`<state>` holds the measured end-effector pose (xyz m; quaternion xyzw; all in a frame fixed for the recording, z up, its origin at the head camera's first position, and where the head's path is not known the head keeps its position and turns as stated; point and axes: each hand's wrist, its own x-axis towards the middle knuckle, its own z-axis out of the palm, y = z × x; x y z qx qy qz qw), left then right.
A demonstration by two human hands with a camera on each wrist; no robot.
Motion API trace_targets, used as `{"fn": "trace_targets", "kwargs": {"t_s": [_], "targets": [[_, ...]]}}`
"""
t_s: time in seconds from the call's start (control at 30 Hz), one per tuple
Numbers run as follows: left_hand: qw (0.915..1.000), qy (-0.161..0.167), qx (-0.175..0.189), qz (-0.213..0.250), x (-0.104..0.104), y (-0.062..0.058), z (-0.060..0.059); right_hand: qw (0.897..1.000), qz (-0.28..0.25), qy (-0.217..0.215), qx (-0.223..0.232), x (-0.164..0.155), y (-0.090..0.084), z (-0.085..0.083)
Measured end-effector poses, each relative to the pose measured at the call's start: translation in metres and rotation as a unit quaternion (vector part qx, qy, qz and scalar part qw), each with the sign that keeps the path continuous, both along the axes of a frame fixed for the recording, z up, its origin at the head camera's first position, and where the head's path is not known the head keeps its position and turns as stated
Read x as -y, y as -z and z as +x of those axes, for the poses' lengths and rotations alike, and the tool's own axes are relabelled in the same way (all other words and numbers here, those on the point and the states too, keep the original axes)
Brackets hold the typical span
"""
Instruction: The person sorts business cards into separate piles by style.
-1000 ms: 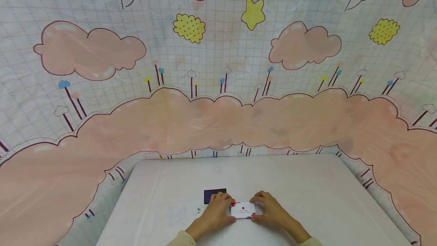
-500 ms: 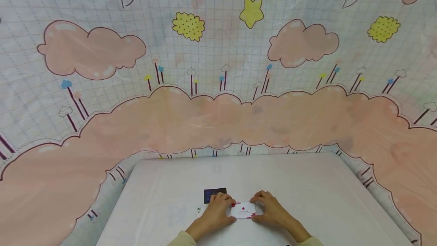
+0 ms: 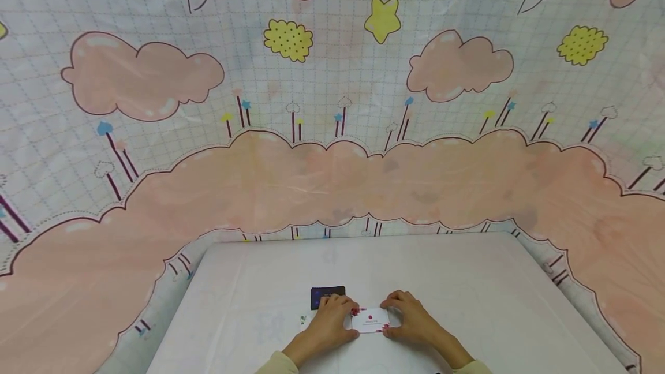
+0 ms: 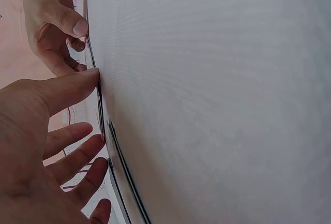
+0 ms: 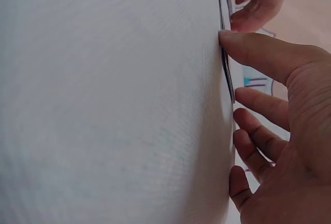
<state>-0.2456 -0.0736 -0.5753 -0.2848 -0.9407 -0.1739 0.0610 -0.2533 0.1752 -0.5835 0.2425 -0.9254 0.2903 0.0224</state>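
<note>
A white card [image 3: 370, 320] with a red dot and red floral corners lies between both hands low in the head view. My left hand [image 3: 328, 321] pinches its left side, thumb at the near corner and fingers at the far one. On the right side, my right hand [image 3: 413, 319] pinches it the same way. Seen edge-on in the right wrist view, the card edge [image 5: 226, 71] shows as thin dark layers close along the tabletop, between thumb and index finger. The palm of the left hand [image 4: 31, 141] faces the card in the left wrist view.
A dark blue card [image 3: 328, 298] lies just beyond the left hand. Partly hidden by that hand is a white card with green marks [image 3: 303, 322]. White cloth covers the table [image 3: 447, 270], and a cloud-patterned curtain [image 3: 332, 183] surrounds its back and sides.
The head view has shifted slightly. Both hands and the white card between them stay in the same place.
</note>
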Motion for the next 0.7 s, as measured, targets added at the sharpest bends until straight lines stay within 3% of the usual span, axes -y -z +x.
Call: {"fn": "trace_targets", "kwargs": {"t_s": [0.47, 0.7], "targets": [[0.9998, -0.009, 0.01, 0.015, 0.005, -0.004, -0.001, 1.0, -0.005, -0.003, 0.011, 0.0, -0.002, -0.004], [0.9988, -0.011, 0.022, 0.043, 0.017, -0.023, -0.001, 1.0, -0.017, 0.009, -0.018, -0.002, -0.008, -0.006]]}}
